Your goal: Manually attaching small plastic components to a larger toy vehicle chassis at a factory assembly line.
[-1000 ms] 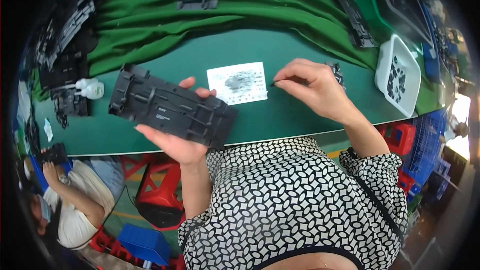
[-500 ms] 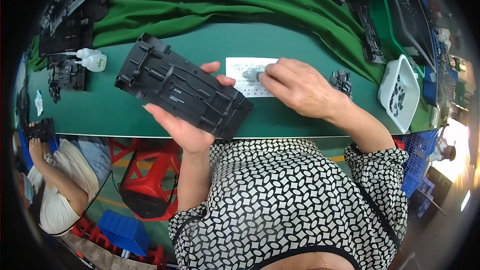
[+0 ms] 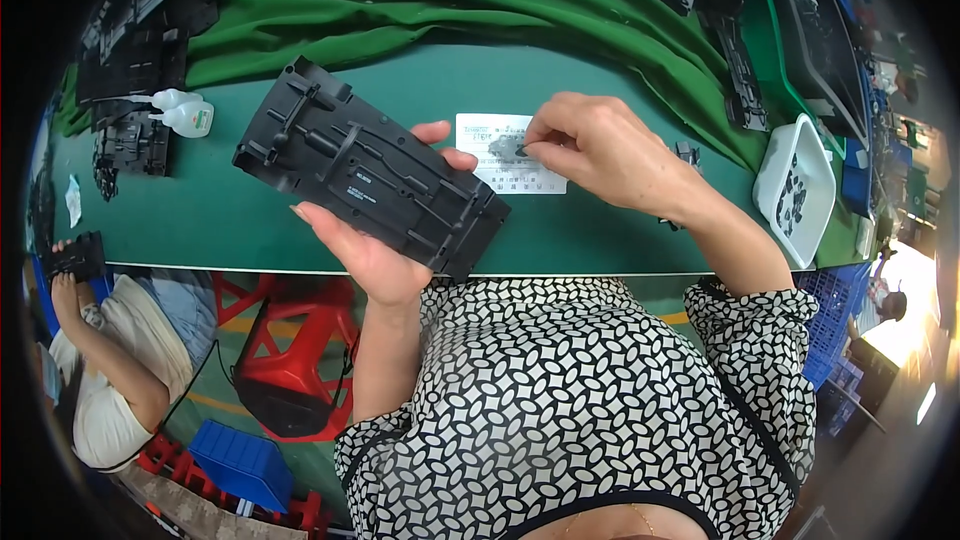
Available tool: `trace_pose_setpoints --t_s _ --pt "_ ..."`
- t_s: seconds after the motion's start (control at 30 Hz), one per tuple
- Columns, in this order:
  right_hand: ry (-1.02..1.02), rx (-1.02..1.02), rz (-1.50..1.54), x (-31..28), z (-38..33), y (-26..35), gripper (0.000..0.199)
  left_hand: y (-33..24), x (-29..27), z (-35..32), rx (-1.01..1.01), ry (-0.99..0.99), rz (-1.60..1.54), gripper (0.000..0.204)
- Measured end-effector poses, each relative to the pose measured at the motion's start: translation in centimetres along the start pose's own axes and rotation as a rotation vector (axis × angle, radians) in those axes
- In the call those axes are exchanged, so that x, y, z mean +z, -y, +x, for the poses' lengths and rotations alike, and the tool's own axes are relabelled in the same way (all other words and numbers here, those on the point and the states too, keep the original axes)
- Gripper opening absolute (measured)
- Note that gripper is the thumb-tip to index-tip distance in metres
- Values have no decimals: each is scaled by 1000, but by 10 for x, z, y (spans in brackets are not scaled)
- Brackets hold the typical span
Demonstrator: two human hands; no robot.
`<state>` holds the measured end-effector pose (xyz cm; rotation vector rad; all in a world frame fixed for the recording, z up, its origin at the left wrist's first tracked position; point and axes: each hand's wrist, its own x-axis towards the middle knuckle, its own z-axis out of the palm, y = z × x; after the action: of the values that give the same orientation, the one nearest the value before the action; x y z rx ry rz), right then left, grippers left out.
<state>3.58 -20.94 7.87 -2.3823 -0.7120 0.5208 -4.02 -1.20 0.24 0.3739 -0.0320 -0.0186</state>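
My left hand (image 3: 372, 265) is closed around the lower edge of a long black plastic chassis (image 3: 370, 175), its fingertips showing past the far edge. The chassis is tilted, with its ribbed, moulded side facing up. To the right of it, my right hand (image 3: 612, 155) pinches a small black plastic piece (image 3: 523, 150), mostly covered by the fingertips. That pinch is over a white printed card (image 3: 545, 183) lying on the green table. A grey wet-looking smear (image 3: 503, 147) marks the card's middle, beside the piece.
Small black pieces (image 3: 688, 152) lie behind my right wrist. More fill part of a white tray (image 3: 826, 185) at the right. Two white squeeze bottles (image 3: 190, 118) and black parts stand at the left. Bunched green cloth (image 3: 330, 5) crosses the back. A person (image 3: 130, 360) works at the far left.
My right hand has shifted slightly up, its fingers still pinched over the card. The chassis in my left hand has barely moved.
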Motion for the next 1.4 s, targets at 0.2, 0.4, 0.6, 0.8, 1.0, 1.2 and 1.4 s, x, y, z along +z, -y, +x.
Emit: trace_pose_setpoints --t_s 0.2,0.4,0.6,0.8,1.0,1.2,1.4 --pt "-117 -171 -165 7 0 -5 9 2 0 0 6 7 31 89" --pt "-154 -545 -488 12 -5 -11 9 4 0 0 10 -13 42 89" --pt "-16 -684 -581 14 -13 -11 19 5 -2 2 21 9 64 89" --pt "-197 -427 -138 5 -22 -7 6 5 0 0 28 -14 80 90" --pt "2 480 977 0 -24 -13 7 4 3 1 -4 -9 25 88" --pt "59 538 1265 0 -26 -21 13 3 8 2 -15 -5 -8 87" --pt "-74 326 769 11 -27 -25 11 2 8 2 -1 -16 -28 84"
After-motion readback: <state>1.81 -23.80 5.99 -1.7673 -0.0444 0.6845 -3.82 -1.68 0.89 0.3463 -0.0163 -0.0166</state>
